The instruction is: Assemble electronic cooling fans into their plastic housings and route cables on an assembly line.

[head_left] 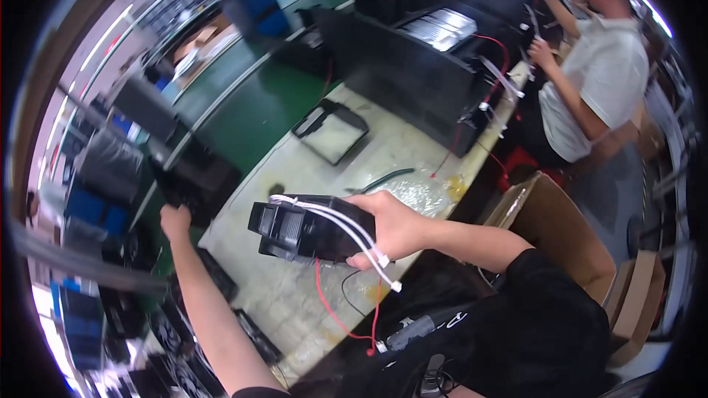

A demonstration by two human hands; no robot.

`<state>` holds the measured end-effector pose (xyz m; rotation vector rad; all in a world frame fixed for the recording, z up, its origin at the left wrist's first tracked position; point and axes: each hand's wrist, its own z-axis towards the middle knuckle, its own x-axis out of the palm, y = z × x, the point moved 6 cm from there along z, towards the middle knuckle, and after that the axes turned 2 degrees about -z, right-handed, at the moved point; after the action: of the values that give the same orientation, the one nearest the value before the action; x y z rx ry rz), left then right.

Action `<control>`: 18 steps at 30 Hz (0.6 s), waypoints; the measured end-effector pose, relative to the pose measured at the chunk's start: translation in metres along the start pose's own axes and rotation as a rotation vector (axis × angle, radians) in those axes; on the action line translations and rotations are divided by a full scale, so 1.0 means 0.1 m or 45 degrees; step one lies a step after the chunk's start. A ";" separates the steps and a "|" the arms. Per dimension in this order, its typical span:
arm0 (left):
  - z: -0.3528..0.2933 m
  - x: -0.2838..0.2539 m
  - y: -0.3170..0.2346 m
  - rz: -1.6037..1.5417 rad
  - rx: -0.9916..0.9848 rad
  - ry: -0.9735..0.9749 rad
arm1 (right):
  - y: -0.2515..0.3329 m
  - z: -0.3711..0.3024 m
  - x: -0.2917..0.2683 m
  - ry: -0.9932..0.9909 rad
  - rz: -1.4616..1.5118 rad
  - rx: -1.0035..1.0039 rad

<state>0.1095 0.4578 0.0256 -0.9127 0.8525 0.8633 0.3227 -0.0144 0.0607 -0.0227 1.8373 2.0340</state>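
My right hand (398,227) grips one end of a black box-shaped electrical unit (310,230) and holds it over the work table. White cables (335,214) with small white plugs run across the unit's top, and a red wire (324,302) and a thin black wire hang below it. Far out to the left, my left hand (175,222) is closed at the near edge of a dark black housing (199,184) beyond the table's edge. Its fingers are small and partly hidden there.
On the pale worktable (251,243) lie a black-framed tray (332,133), clear plastic wrap (420,193) and a dark tube (391,177). Large black cases (413,66) stand at the back. A co-worker (597,74) stands at the right, beyond an open cardboard box (568,228).
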 end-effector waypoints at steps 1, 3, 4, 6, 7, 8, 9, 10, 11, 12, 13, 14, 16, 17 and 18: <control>0.14 0.03 0.27 -0.066 -0.094 0.022 | -0.13 -0.04 -0.02 -0.052 0.127 0.075; -0.03 -0.03 -0.50 -0.520 -0.547 0.466 | -0.24 -0.18 -0.32 -0.187 0.255 0.159; 0.01 0.00 -0.35 -0.881 -0.681 0.561 | -0.21 -0.23 -0.31 -0.175 0.468 0.072; -0.04 0.08 -0.42 -1.232 -0.800 0.668 | -0.31 -0.25 -0.32 -0.212 0.822 -0.057; -0.19 0.22 -0.48 -1.571 -0.964 0.745 | -0.46 -0.31 -0.28 -0.220 1.050 0.080; -0.28 0.25 -0.61 -1.907 -1.116 0.813 | -0.46 -0.32 -0.28 -0.218 1.128 0.092; -0.27 0.30 -0.58 -1.886 -1.105 0.821 | -0.46 -0.34 -0.27 -0.222 1.207 0.104; -0.26 0.35 -0.59 -2.023 -0.973 0.830 | -0.53 -0.36 -0.23 -0.168 1.266 0.215; -0.22 0.40 -0.65 -2.162 -0.832 0.858 | -0.53 -0.36 -0.20 -0.145 1.494 0.173; -0.23 0.41 -0.65 -2.112 -0.815 0.966 | -0.55 -0.40 -0.17 -0.134 1.583 0.204; -0.17 0.41 -0.65 -2.097 -0.797 0.993 | -0.55 -0.43 -0.15 -0.119 1.672 0.233; -0.07 0.37 -0.58 -2.109 -0.804 0.881 | -0.60 -0.47 -0.09 -0.072 1.746 0.273; 0.09 0.16 -0.61 -2.145 -0.778 0.685 | -0.73 -0.56 0.07 0.186 2.153 0.170; 0.06 0.02 -0.71 -2.150 -0.776 0.679 | -0.53 -0.64 0.06 0.126 2.088 0.308; 0.00 -0.21 -0.86 -2.093 -0.782 0.623 | -0.64 -0.71 0.14 0.318 2.224 0.272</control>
<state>0.1772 0.4227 0.0695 -1.9216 -0.0203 -0.6252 0.3115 -0.0749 -0.0134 2.1059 2.4669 2.6518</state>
